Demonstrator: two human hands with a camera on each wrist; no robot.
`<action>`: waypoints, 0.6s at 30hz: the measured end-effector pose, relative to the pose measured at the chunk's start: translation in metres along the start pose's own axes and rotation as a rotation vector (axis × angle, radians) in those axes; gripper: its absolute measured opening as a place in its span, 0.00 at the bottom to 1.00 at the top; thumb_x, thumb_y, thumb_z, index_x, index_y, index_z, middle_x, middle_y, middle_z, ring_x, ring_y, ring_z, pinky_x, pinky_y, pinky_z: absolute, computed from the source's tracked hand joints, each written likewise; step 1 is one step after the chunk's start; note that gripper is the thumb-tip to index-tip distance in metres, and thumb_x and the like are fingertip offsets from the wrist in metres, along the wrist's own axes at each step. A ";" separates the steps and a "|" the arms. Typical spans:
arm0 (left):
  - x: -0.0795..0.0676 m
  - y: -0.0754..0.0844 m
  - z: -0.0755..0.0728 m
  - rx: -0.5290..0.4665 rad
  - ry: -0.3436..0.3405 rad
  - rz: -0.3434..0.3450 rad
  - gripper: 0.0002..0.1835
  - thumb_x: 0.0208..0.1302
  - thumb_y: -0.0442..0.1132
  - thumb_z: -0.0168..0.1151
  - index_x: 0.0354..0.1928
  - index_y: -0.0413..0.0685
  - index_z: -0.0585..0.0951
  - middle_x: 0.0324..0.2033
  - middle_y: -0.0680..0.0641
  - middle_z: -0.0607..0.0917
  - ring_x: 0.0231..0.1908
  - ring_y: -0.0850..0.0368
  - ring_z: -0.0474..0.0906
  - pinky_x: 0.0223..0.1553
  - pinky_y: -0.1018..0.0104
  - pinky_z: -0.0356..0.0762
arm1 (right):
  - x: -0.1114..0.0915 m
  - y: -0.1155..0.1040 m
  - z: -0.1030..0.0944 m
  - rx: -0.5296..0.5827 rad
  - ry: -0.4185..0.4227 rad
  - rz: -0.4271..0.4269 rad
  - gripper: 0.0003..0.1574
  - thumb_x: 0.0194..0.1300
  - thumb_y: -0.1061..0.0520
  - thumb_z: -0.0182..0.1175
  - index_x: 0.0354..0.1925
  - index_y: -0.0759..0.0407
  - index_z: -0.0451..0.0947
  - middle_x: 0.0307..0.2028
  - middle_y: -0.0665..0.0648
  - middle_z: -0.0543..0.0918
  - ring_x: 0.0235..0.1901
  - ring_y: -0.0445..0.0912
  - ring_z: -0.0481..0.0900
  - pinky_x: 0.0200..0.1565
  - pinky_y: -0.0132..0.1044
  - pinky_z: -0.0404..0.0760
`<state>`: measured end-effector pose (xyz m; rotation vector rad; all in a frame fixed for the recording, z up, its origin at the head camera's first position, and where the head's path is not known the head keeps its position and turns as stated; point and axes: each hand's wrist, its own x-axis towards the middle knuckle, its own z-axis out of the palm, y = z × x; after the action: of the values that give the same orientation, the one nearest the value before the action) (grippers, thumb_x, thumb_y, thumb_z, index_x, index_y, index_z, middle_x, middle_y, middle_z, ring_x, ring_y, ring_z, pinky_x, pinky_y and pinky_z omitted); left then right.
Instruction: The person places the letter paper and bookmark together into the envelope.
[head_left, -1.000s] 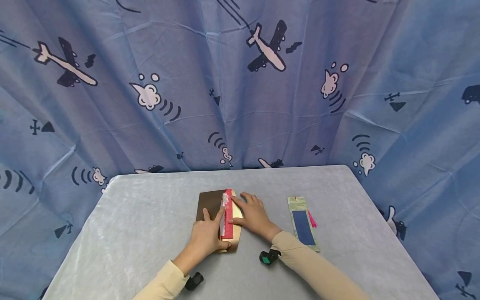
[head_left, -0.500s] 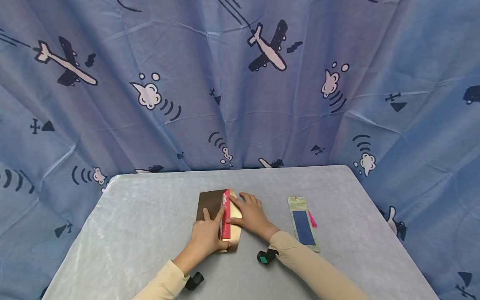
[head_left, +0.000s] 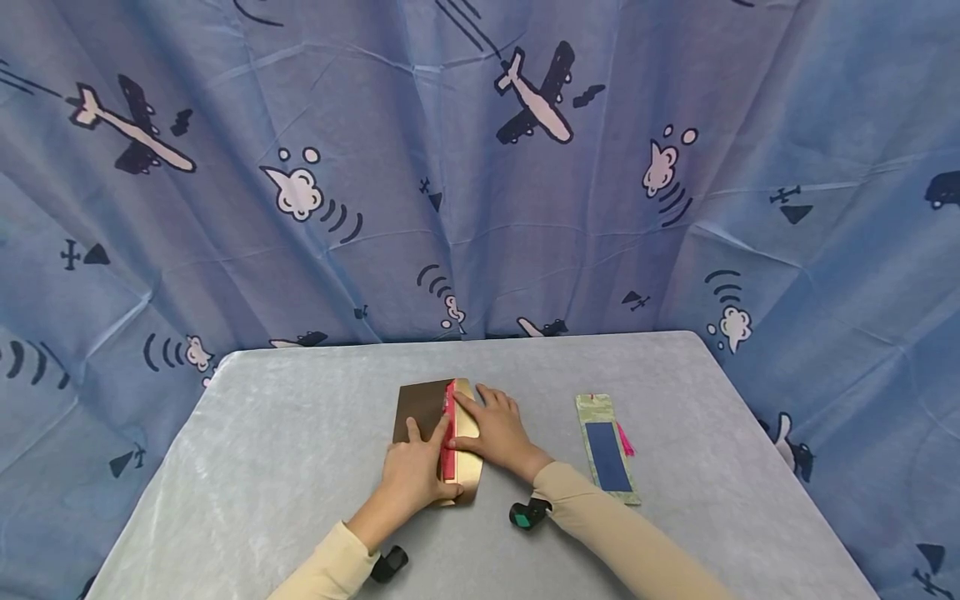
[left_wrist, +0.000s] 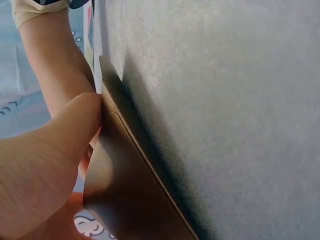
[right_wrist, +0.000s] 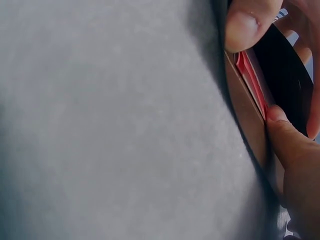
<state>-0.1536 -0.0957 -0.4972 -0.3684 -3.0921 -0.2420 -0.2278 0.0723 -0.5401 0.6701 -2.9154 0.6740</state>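
In the head view a flat brown card sleeve (head_left: 422,402) with a gold inner flap (head_left: 469,475) lies on the table. My left hand (head_left: 411,468) holds it, fingers spread over the brown top and thumb at the near end; the left wrist view shows that thumb bent over the sleeve (left_wrist: 132,187). A flat red card (head_left: 450,467) shows as a narrow strip at the sleeve's mouth, its left part hidden inside. With thumb and fingers, my right hand (head_left: 501,429) presses at the red card's right edge. Close up, the right wrist view has the red card (right_wrist: 252,80) between brown layers.
Right of the hands lies a long green-patterned card (head_left: 596,408) with a dark blue panel (head_left: 609,456) and a pink tassel (head_left: 626,440). A pale grey cloth covers the table (head_left: 300,442). Behind it hangs a blue airplane-print curtain (head_left: 390,192).
The red card has slid left into the brown sleeve, so its visible strip is narrower. My right hand has moved left along with it; my left hand stays in place.
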 end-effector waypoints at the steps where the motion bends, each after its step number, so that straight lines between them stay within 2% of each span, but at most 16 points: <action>1: 0.000 0.000 0.000 0.002 0.001 0.000 0.61 0.33 0.66 0.80 0.73 0.51 0.66 0.59 0.18 0.73 0.34 0.32 0.85 0.44 0.39 0.80 | 0.000 -0.001 0.000 0.001 -0.002 0.003 0.53 0.54 0.27 0.66 0.72 0.44 0.65 0.70 0.70 0.66 0.68 0.67 0.65 0.65 0.66 0.60; 10: 0.000 0.000 0.000 0.015 -0.015 -0.007 0.62 0.33 0.66 0.80 0.73 0.52 0.65 0.60 0.19 0.72 0.33 0.33 0.85 0.45 0.40 0.80 | 0.000 -0.004 -0.001 -0.001 -0.004 0.005 0.54 0.53 0.27 0.67 0.72 0.45 0.66 0.69 0.70 0.67 0.67 0.67 0.65 0.64 0.66 0.60; 18: 0.001 0.001 0.000 0.020 -0.026 -0.013 0.61 0.34 0.67 0.79 0.73 0.53 0.65 0.61 0.19 0.72 0.32 0.34 0.85 0.46 0.39 0.80 | 0.003 -0.005 0.003 -0.032 -0.014 0.015 0.55 0.52 0.26 0.66 0.73 0.42 0.64 0.70 0.69 0.66 0.68 0.66 0.64 0.65 0.66 0.60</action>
<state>-0.1543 -0.0943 -0.4966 -0.3538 -3.1209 -0.2078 -0.2279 0.0657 -0.5405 0.6527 -2.9400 0.6260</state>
